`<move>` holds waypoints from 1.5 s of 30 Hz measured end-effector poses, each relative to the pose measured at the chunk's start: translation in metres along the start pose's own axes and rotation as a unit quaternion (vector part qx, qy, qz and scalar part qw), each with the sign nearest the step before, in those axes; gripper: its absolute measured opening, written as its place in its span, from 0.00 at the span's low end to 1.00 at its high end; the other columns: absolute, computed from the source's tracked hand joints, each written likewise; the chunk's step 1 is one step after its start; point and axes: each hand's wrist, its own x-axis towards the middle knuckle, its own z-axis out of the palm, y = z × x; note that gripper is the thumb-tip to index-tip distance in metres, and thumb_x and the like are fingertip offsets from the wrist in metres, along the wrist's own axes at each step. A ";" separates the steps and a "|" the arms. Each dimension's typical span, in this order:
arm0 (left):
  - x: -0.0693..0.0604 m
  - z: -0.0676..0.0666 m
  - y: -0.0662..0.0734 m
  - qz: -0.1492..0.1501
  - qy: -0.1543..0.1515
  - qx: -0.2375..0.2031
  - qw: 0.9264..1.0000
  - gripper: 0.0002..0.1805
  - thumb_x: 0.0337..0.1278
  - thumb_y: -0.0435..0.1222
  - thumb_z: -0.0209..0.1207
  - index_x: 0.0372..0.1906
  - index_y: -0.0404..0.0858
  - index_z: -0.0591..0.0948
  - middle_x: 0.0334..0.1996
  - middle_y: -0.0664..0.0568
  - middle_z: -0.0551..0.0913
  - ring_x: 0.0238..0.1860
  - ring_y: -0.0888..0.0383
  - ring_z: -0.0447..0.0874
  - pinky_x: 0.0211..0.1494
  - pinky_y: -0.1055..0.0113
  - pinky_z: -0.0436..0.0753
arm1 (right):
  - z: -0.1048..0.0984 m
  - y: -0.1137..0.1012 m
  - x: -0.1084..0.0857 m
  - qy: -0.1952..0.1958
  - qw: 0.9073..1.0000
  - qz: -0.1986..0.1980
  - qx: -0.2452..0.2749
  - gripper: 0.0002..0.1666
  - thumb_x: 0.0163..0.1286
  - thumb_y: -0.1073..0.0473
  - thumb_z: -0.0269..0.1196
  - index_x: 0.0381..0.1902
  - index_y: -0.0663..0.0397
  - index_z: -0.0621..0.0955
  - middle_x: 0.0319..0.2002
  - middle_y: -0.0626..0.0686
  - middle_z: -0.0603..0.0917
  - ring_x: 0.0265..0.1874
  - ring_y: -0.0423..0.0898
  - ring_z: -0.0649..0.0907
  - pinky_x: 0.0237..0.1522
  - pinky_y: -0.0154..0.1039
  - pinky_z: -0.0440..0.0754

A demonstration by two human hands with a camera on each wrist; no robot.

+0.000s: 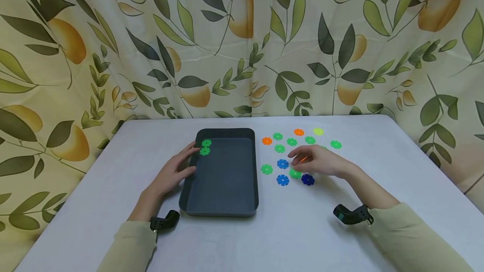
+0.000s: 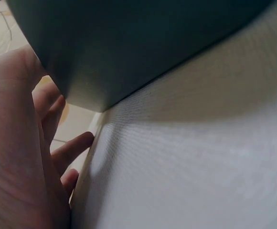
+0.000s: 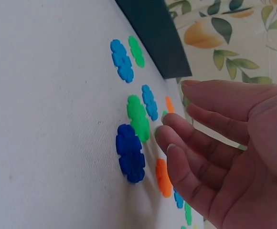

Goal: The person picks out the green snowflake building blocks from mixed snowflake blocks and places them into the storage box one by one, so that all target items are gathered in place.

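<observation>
A dark grey tray lies on the table with two green notched discs near its upper left corner. My left hand rests at the tray's left rim, index finger and thumb reaching over the edge; in the left wrist view its other fingers hang loosely beside the tray wall. To the tray's right my right hand hovers above the scattered discs, its fingers gently bent and holding nothing. Closest to it are an orange disc, a dark blue disc and a green disc.
Several more flower-shaped discs are spread right of the tray, including blue discs, green discs, orange discs and a yellow disc. A patterned curtain hangs behind the white table.
</observation>
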 end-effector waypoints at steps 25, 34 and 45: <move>0.000 0.001 0.000 -0.004 0.000 0.001 1.000 0.30 0.70 0.37 0.59 0.75 0.40 0.69 0.79 0.50 0.55 0.79 0.47 0.49 0.75 0.39 0.50 | 0.009 0.010 0.003 0.014 0.997 -0.035 -0.067 0.26 0.63 0.65 0.72 0.58 0.65 0.80 0.45 0.52 0.83 0.44 0.51 0.80 0.47 0.36 0.80; 0.000 0.001 0.001 0.002 0.000 -0.002 1.000 0.31 0.69 0.36 0.59 0.74 0.37 0.68 0.79 0.48 0.56 0.78 0.47 0.50 0.75 0.39 0.51 | 0.014 0.009 0.005 0.020 0.995 -0.029 -0.098 0.23 0.60 0.66 0.74 0.54 0.62 0.82 0.42 0.49 0.83 0.42 0.49 0.79 0.49 0.46 0.81; 0.000 0.001 0.001 0.009 0.002 0.002 1.000 0.30 0.69 0.36 0.59 0.74 0.38 0.69 0.79 0.49 0.56 0.78 0.47 0.50 0.75 0.39 0.51 | 0.018 0.007 0.005 0.022 0.995 -0.031 -0.097 0.19 0.60 0.69 0.73 0.50 0.61 0.85 0.45 0.50 0.85 0.43 0.49 0.80 0.51 0.47 0.81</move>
